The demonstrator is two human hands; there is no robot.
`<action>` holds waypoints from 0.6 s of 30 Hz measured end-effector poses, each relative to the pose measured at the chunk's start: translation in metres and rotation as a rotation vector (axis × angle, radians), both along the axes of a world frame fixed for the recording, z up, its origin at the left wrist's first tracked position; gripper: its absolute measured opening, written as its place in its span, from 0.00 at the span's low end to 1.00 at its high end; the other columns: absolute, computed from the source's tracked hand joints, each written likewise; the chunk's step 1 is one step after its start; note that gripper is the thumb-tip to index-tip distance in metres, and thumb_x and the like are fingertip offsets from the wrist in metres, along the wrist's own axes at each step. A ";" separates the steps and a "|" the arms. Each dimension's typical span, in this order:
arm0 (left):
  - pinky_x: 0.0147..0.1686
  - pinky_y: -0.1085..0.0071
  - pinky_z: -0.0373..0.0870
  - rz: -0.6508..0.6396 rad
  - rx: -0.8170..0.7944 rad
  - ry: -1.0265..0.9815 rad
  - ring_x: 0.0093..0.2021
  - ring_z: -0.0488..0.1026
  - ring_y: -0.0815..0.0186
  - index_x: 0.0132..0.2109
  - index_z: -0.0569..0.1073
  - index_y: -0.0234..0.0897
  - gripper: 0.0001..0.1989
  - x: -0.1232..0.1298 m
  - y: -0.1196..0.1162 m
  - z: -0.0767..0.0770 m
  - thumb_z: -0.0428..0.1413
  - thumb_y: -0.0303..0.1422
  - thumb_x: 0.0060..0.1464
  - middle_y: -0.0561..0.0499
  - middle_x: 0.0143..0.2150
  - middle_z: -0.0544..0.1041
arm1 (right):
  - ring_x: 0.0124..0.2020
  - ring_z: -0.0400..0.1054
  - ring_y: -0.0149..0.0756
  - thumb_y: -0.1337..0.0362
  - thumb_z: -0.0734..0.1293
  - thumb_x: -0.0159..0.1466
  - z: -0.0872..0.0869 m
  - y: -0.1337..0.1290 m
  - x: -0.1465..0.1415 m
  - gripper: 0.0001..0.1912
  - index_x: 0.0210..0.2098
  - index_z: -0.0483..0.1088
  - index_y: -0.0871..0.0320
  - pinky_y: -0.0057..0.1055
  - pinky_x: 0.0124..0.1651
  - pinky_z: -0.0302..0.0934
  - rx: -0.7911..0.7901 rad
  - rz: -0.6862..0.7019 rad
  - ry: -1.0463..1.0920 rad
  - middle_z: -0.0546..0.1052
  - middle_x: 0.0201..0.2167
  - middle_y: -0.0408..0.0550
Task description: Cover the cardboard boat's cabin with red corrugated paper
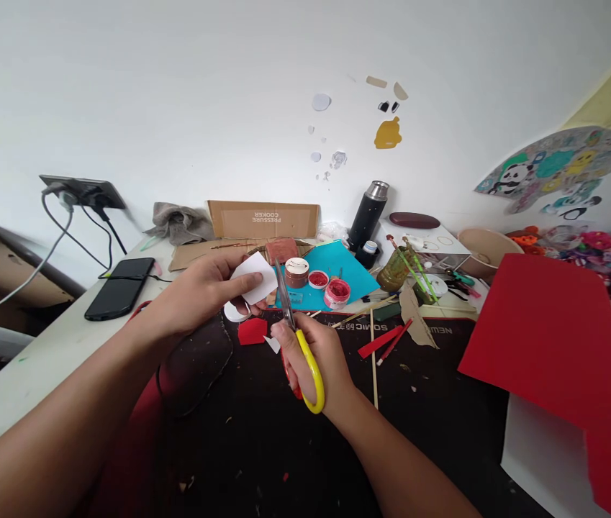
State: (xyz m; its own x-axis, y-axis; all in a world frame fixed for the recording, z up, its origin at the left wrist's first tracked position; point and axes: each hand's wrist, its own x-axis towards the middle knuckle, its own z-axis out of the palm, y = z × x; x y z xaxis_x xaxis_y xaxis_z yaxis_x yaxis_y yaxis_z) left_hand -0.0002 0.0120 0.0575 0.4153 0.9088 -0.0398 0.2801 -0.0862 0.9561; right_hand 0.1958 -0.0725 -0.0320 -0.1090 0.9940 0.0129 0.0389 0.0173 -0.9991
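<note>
My left hand (219,286) pinches a small white piece of paper (255,278) between thumb and fingers. My right hand (319,360) is closed round the yellow and red handles of a pair of scissors (285,296). The scissor blades point up and away, just right of the white paper. Below my left hand lie a red paper piece (252,332) and a small white scrap (272,344) on the black mat (219,446). Behind the scissors stand open paint jars (337,293) on a blue sheet (353,270).
A phone (120,289) lies at the left. A black flask (369,214) and a jar with brushes (393,270) stand at the back. A large red sheet (553,338) is on the right. Thin sticks and a torn cardboard piece (416,316) lie on the mat's far edge.
</note>
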 end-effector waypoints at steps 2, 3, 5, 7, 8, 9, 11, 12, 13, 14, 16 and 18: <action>0.32 0.67 0.79 -0.013 0.002 0.019 0.32 0.81 0.59 0.42 0.80 0.38 0.21 -0.001 0.001 0.000 0.68 0.53 0.59 0.47 0.34 0.84 | 0.12 0.62 0.29 0.35 0.71 0.71 -0.001 0.001 0.000 0.28 0.35 0.70 0.53 0.25 0.15 0.54 -0.005 -0.015 0.044 0.68 0.17 0.34; 0.32 0.66 0.79 -0.020 0.002 0.029 0.32 0.81 0.59 0.42 0.79 0.38 0.21 -0.002 0.001 0.000 0.68 0.53 0.59 0.48 0.34 0.84 | 0.12 0.62 0.28 0.34 0.69 0.71 -0.001 0.001 0.000 0.28 0.36 0.71 0.53 0.25 0.15 0.54 -0.010 -0.023 0.069 0.69 0.18 0.35; 0.31 0.66 0.78 -0.035 0.014 0.040 0.30 0.79 0.61 0.42 0.78 0.39 0.21 -0.004 0.001 0.000 0.69 0.52 0.59 0.49 0.33 0.83 | 0.12 0.63 0.28 0.33 0.68 0.71 0.000 0.002 0.000 0.29 0.38 0.72 0.54 0.24 0.14 0.54 -0.024 -0.043 0.113 0.69 0.19 0.35; 0.29 0.69 0.76 -0.055 0.032 0.052 0.30 0.77 0.63 0.43 0.79 0.39 0.20 -0.006 0.001 -0.002 0.69 0.51 0.60 0.50 0.32 0.82 | 0.11 0.63 0.28 0.33 0.69 0.70 0.002 0.003 0.000 0.29 0.38 0.73 0.55 0.24 0.14 0.55 -0.038 -0.064 0.144 0.69 0.19 0.35; 0.28 0.70 0.74 -0.067 0.035 0.066 0.29 0.77 0.64 0.45 0.79 0.39 0.19 -0.006 0.001 -0.002 0.69 0.50 0.61 0.51 0.32 0.81 | 0.11 0.63 0.28 0.34 0.69 0.70 0.004 0.003 0.000 0.29 0.39 0.73 0.55 0.24 0.14 0.55 -0.042 -0.074 0.155 0.69 0.18 0.35; 0.27 0.71 0.73 -0.076 0.035 0.084 0.29 0.76 0.65 0.46 0.80 0.40 0.19 -0.007 0.001 -0.003 0.69 0.50 0.61 0.51 0.32 0.81 | 0.11 0.62 0.27 0.34 0.70 0.70 0.005 0.003 0.000 0.29 0.39 0.74 0.55 0.23 0.14 0.55 -0.043 -0.084 0.166 0.69 0.18 0.35; 0.26 0.72 0.70 -0.090 0.030 0.124 0.27 0.74 0.66 0.46 0.81 0.41 0.19 -0.007 0.000 -0.005 0.70 0.51 0.59 0.53 0.31 0.80 | 0.11 0.62 0.27 0.34 0.71 0.69 0.007 0.004 0.000 0.29 0.41 0.75 0.56 0.23 0.14 0.55 -0.045 -0.101 0.194 0.69 0.18 0.35; 0.26 0.72 0.70 -0.107 0.027 0.143 0.27 0.73 0.66 0.46 0.82 0.42 0.19 -0.008 0.000 -0.007 0.70 0.51 0.58 0.53 0.31 0.80 | 0.11 0.62 0.27 0.35 0.71 0.69 0.007 0.004 0.000 0.28 0.41 0.75 0.56 0.23 0.15 0.55 -0.046 -0.106 0.207 0.69 0.18 0.35; 0.26 0.72 0.70 -0.134 0.023 0.161 0.27 0.74 0.65 0.46 0.83 0.42 0.19 -0.007 -0.001 -0.008 0.71 0.51 0.57 0.53 0.31 0.81 | 0.11 0.62 0.27 0.35 0.72 0.68 0.008 0.004 0.000 0.28 0.40 0.74 0.56 0.23 0.15 0.56 -0.048 -0.110 0.215 0.69 0.17 0.35; 0.27 0.71 0.70 -0.168 0.019 0.183 0.28 0.76 0.64 0.46 0.83 0.43 0.18 -0.007 -0.001 -0.009 0.71 0.50 0.57 0.53 0.31 0.82 | 0.11 0.62 0.27 0.36 0.72 0.68 0.008 0.004 0.000 0.27 0.40 0.74 0.56 0.23 0.15 0.56 -0.052 -0.112 0.218 0.69 0.17 0.35; 0.30 0.70 0.72 -0.237 0.011 0.239 0.31 0.79 0.60 0.45 0.83 0.45 0.16 -0.006 -0.004 -0.010 0.70 0.49 0.58 0.53 0.32 0.84 | 0.12 0.62 0.28 0.37 0.74 0.67 0.009 0.004 0.000 0.26 0.39 0.72 0.55 0.23 0.15 0.56 -0.063 -0.110 0.210 0.69 0.17 0.34; 0.32 0.69 0.73 -0.294 0.014 0.309 0.33 0.82 0.59 0.43 0.82 0.46 0.12 -0.004 -0.008 -0.011 0.68 0.47 0.60 0.54 0.32 0.85 | 0.11 0.62 0.28 0.38 0.75 0.67 0.008 0.004 0.000 0.26 0.38 0.71 0.54 0.23 0.15 0.56 -0.067 -0.104 0.196 0.69 0.16 0.34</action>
State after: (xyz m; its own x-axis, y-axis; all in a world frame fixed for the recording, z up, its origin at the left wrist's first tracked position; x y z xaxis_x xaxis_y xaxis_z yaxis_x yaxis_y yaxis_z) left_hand -0.0039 0.0039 0.0469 0.6273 0.7549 -0.1913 0.5151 -0.2179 0.8290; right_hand 0.1959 -0.0690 -0.0238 -0.0076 0.9990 -0.0431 -0.1578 -0.0438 -0.9865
